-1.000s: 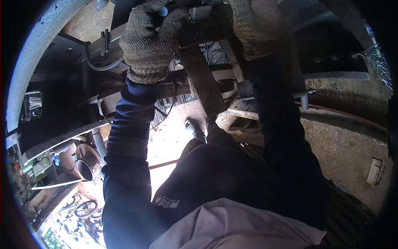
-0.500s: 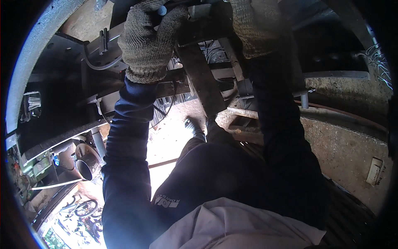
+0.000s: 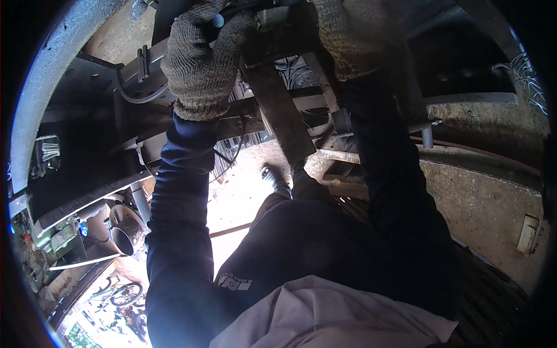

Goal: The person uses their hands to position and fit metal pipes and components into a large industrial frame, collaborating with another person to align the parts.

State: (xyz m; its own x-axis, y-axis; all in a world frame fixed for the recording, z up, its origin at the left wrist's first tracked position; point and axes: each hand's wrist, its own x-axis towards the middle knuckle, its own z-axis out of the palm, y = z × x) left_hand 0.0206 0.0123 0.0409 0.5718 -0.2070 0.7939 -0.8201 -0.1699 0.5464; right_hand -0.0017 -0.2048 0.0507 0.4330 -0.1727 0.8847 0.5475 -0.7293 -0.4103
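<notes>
My left hand (image 3: 197, 66), in a grey-brown knitted work glove, is closed at the upper edge beside a dark metal frame. Between its thumb and fingers shows a small round grey metal end (image 3: 217, 21); the rest of what it grips is hidden. My right hand (image 3: 350, 43), gloved alike, reaches up to the dark machinery on the other side. Its fingertips run into shadow and out of the picture. Amid the two hands lies a small metal block (image 3: 275, 17), with a long flat steel bar (image 3: 278, 113) slanting down below it.
A dark worktop (image 3: 81, 168) with a holder of thin pale rods (image 3: 50, 151) is on the left. Under it stands a wide pipe (image 3: 120, 239). Loose wires (image 3: 531, 87) hang at far right above a stained wall (image 3: 476, 203). My feet stand on the bright floor (image 3: 241, 185).
Both gloved hands sit slightly further left in the picture, along with a small shift of the whole view. Their hold looks the same.
</notes>
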